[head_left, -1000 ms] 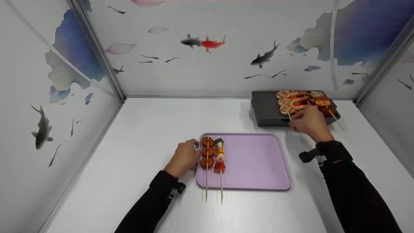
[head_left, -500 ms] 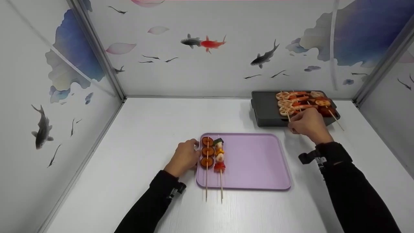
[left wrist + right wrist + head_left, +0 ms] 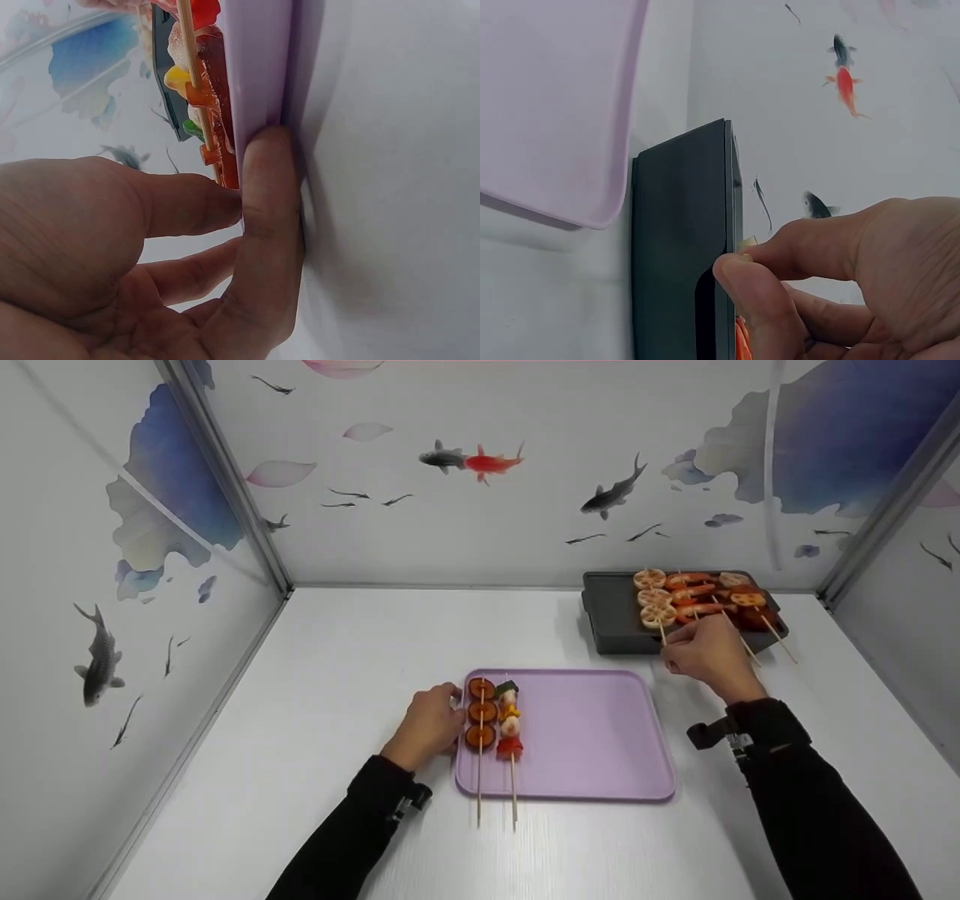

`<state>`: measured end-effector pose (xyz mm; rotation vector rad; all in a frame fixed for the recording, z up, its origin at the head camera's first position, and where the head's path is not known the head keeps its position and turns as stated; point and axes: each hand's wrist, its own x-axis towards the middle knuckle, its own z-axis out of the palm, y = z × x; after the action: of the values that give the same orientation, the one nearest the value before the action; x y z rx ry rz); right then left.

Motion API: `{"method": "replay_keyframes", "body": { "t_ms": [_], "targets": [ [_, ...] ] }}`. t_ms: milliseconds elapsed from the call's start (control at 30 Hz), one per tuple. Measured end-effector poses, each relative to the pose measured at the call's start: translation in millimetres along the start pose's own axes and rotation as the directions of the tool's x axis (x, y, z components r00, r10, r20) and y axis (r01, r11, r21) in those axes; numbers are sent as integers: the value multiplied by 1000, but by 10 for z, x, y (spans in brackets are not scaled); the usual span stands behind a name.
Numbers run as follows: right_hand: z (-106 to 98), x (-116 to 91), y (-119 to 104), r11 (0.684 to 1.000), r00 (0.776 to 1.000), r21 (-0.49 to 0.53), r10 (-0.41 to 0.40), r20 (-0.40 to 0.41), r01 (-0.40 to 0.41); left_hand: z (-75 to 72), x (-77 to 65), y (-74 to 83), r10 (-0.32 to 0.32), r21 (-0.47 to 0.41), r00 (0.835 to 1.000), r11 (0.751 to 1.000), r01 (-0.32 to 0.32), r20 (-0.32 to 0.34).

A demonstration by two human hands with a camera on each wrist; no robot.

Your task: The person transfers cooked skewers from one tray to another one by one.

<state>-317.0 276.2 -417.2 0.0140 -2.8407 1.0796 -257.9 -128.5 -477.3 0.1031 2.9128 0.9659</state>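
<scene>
A person's right hand [image 3: 709,656], in the right half of the head view, pinches a skewer of three pale lotus-root slices [image 3: 655,598] by the near end of its thin stick. The skewer is at the upper right, over a dark grey grill [image 3: 616,611]; whether its slices rest on the surface or are slightly raised, I cannot tell. Just right of it lie a shrimp skewer [image 3: 694,592] and darker brown food [image 3: 754,619], also on sticks.

At lower centre, the left hand [image 3: 426,724] grips the left rim of a lilac tray [image 3: 592,735] — the left wrist view shows thumb and finger on either side of the edge. On the tray's left side lie a skewer of round brown slices [image 3: 481,712] and a mixed skewer [image 3: 510,726], sticks overhanging the near edge.

The lotus skewer is probably light, with a stiff stick and firm slices; a grip at the very end may let it droop or roll. The bare stick just below the lowest slice seems the best hold — pinched firmly and kept level, clear of the neighbouring shrimp. The tray looks rigid, smooth and easily slid.
</scene>
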Motion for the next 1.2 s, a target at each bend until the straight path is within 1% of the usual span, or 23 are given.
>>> {"method": "replay_keyframes", "body": {
  "t_ms": [200,333,433,533,600,700,833,933,1033,1200],
  "targets": [
    [46,-21,-9,1000,1000,2,20,-4,-20,4,-3,-9,-18,-30,1000,999,18,17],
    [52,-49,-27,999,999,15,47,12,-47,3,-2,-15,-33,-83,999,996,36,43],
    [59,-77,-38,998,998,28,63,31,-64,-5,-4,-22,-41,-137,996,989,51,75],
    [67,-114,-50,996,996,45,74,55,-77,-28,-9,-25,-57,-199,991,977,80,117],
    [81,-140,-58,995,995,59,77,60,-81,-42,-5,-35,-64,-217,988,972,94,139],
    [102,-185,-71,992,993,79,90,70,-95,-59,-2,-51,-62,-210,986,973,94,155],
    [137,-253,-72,992,996,100,67,66,-73,-68,-1,-68,-36,-170,989,984,60,143],
    [163,-308,-70,991,996,124,48,78,-58,-67,-3,-69,-31,-162,990,985,54,138],
    [192,-344,-84,986,993,148,62,98,-76,-69,0,-65,-45,-172,988,983,70,145],
    [239,-397,-133,983,992,152,87,93,-101,-67,7,-59,-69,-176,986,980,96,153]
  ]
}}
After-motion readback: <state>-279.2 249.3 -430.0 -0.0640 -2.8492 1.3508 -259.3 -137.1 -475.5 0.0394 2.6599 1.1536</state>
